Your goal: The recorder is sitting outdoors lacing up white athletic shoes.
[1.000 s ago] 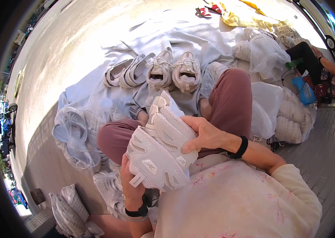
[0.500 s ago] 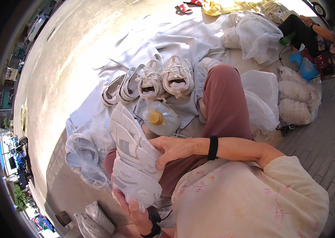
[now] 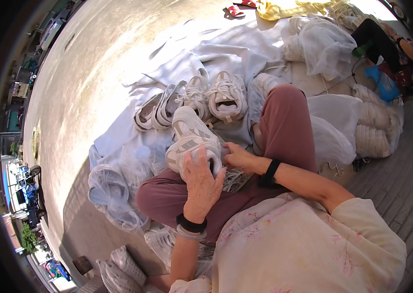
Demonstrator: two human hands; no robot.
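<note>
The white sneaker (image 3: 191, 141) looks like matt mesh with smoother synthetic panels, its laces (image 3: 235, 178) soft woven cord. Beneath lies a pale, wrinkled cloth sheet (image 3: 216, 53), dull in the sun. The bags (image 3: 331, 44) are thin, filmy plastic with a faint sheen; the ground (image 3: 94, 73) is rough concrete

A sneaker (image 3: 191, 139) sits on the lap, a row of sneakers (image 3: 191, 100) beyond it on a sheet (image 3: 216, 53).
</note>
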